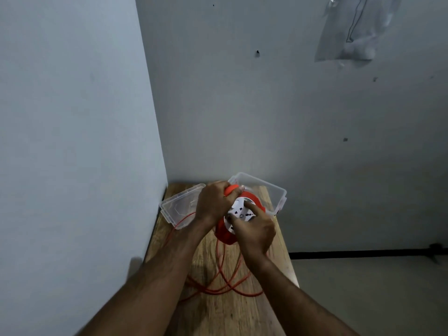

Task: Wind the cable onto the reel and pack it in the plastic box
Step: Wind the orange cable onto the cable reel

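Note:
An orange cable reel [253, 200] with a white socket face [238, 210] is held above the wooden table, just in front of the clear plastic box [269, 190]. My left hand [213, 202] grips the reel's orange handle at the top. My right hand [254, 229] is closed on the white face from below and to the right. Loose orange cable [225, 284] hangs from the reel and lies in loops on the table. The box's open lid [179, 209] lies to the left.
The narrow wooden table [218, 316] stands in a room corner, with walls to the left and behind. Its right edge drops to a grey floor [375, 287]. A clear plastic bag [351, 30] hangs on the back wall.

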Tool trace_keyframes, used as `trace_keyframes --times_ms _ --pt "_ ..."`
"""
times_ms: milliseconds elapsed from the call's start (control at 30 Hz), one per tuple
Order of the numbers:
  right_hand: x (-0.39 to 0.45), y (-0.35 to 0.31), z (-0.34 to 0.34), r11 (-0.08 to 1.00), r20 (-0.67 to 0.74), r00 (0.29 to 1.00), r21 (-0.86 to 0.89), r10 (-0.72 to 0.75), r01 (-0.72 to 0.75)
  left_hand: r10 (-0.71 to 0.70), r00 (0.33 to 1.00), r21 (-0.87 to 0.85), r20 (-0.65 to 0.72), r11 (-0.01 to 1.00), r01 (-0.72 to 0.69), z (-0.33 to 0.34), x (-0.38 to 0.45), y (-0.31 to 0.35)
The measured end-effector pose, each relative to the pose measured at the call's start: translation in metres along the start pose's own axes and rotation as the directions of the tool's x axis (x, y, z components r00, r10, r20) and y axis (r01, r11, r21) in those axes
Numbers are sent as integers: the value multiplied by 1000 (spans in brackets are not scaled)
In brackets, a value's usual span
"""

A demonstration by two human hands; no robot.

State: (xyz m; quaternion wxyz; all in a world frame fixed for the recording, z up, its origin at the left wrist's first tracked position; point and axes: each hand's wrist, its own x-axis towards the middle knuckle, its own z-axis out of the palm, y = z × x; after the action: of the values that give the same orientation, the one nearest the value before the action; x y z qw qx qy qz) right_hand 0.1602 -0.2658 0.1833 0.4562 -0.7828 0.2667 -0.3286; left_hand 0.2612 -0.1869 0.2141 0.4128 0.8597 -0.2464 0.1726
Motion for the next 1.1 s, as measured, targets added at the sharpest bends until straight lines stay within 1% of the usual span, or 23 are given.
trace_keyframes --times_ms 33,67,133,167,200,267,300,333,367,400,433,467,500,533,567,600,633,700,767,867,967,1033,1100 --pt "-2 -1 5 987 -8 989 69 149 -148 7 1000 30 -7 1000 -7 2 0 1" --pt "-4 -5 7 945 0 955 143 297 -294 15 1000 57 -9 998 -15 3 -1 1" --pt "-3 -14 9 765 71 831 354 552 -538 36 999 91 -5 995 -35 6 -2 1" --pt "-1 -17 8 655 130 769 448 626 -608 41 999 103 -1 994 -41 7 -3 -1" --pt "1 -21 7 561 186 720 509 669 -653 43 999 111 5 993 -43 7 -3 -3" --pt "5 -25 3 464 259 665 542 701 -700 29 999 101 18 994 -31 6 -3 -8" --pt "7 -23 2 471 283 667 525 689 -709 17 1000 81 19 997 -18 5 -2 -11" --pt "7 -22 1 521 286 696 494 658 -696 1 1000 54 13 999 -2 4 -2 -13" --pt "6 -19 1 636 243 767 441 594 -633 -17 1000 27 2 1000 17 3 -2 -14" --pt "4 -17 -3 794 169 869 354 465 -494 -30 999 6 -12 1000 30 2 -1 -14" --pt "2 -12 -7 941 77 966 221 246 -257 -42 999 -9 -19 999 42 0 1 -15" --pt "0 -7 -12 997 2 999 51 -50 50 -47 999 -21 -17 999 46 -1 2 -15" --pt "0 -4 -19 931 -9 937 -119 -350 346 -46 999 -27 -6 999 46 -2 4 -14" --pt "1 2 -23 785 49 816 -245 -576 569 -38 999 -25 3 999 38 -4 5 -13" --pt "3 7 -25 618 148 682 -320 -716 718 -30 999 -22 10 999 31 -4 6 -13" --pt "5 12 -24 485 256 588 -368 -767 793 -23 1000 -20 14 1000 23 -5 6 -13" --pt "6 17 -22 413 350 557 -408 -753 815 -21 1000 -21 16 1000 21 -4 7 -13" --pt "8 22 -21 388 446 607 -491 -658 780 -18 1000 -24 18 1000 18 -3 6 -12" --pt "9 21 -21 396 476 651 -532 -591 748 -2 1000 -17 20 1000 3 -1 5 -10" --pt "9 19 -19 421 486 662 -519 -570 744 1 999 -11 43 1000 0 2 3 -10" --pt "13 18 -16 434 467 653 -496 -596 752 2 999 -12 52 1000 -1 4 0 -11" --pt "17 15 -14 473 432 665 -475 -610 742 6 999 -14 49 1000 -5 4 -1 -10" --pt "20 12 -13 542 398 692 -434 -602 720 6 999 -6 43 1000 -5 3 0 -10"
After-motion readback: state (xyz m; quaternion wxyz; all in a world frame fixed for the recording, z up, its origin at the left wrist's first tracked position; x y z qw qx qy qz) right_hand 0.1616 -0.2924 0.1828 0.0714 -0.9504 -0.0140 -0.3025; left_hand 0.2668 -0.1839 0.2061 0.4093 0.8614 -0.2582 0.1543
